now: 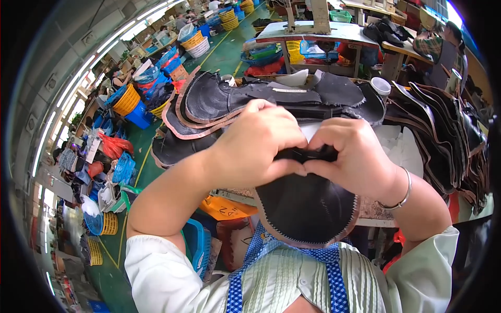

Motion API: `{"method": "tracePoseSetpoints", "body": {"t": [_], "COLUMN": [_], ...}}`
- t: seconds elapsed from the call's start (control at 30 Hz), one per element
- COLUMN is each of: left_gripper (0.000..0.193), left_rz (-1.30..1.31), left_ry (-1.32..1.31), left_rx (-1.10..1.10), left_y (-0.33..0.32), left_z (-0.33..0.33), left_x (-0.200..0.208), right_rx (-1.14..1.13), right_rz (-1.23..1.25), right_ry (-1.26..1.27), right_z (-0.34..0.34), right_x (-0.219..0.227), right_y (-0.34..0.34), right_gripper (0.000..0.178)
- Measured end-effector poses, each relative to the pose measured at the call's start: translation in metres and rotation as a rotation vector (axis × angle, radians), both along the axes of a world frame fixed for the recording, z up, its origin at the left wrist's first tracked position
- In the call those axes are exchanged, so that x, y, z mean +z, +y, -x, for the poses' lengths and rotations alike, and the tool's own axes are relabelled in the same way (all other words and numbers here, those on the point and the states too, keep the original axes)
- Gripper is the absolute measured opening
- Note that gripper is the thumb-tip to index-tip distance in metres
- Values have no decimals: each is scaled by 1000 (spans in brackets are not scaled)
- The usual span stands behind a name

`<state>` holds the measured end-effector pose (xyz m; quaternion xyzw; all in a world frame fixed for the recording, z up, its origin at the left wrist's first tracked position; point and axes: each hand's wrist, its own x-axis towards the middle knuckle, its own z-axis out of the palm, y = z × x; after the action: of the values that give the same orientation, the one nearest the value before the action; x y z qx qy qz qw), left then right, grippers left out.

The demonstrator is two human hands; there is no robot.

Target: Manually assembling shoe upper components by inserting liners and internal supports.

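Note:
Between my two hands is a black leather shoe upper [308,208], its rounded end hanging toward me with a brown, zigzag-stitched edge. My left hand [261,138] pinches the far part of it, thumb below and fingers curled over. From the other side my right hand [350,154], with a bangle at the wrist, grips the same part. The thumbs nearly meet, and the leather between them is bunched. My fingers partly hide that far part. Just beyond my hands lies a pile of black uppers [216,99] with brown edges on the worktable.
More uppers [430,135] are stacked at the right, beside white sheeting [399,148]. A white cup [381,86] stands behind the pile. Below the table's left side are an orange bag [227,207] and a blue basket [195,245]. Another person [446,52] sits far right.

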<state>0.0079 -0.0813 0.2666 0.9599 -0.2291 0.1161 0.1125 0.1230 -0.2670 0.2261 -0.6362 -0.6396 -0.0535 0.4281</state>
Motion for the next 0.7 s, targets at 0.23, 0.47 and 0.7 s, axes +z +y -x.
{"method": "tracePoseSetpoints", "body": {"t": [0.23,0.47,0.7], "left_gripper": [14,21,17], "left_rz": [639,884,667], "left_ry": [345,549,355], "left_rx": [-83,0,-97], "left_y": [34,25,17], "left_z": [0,24,31], "left_x": [18,21,13], "right_rx": [288,296,318], "right_rz": [65,-293,-367], "right_ry": [321,794,1106], "right_z": [-25,4,26], "right_x": [2,-23,-30], "right_y": [0,-3,-10], "right_gripper": [50,55,47]}}
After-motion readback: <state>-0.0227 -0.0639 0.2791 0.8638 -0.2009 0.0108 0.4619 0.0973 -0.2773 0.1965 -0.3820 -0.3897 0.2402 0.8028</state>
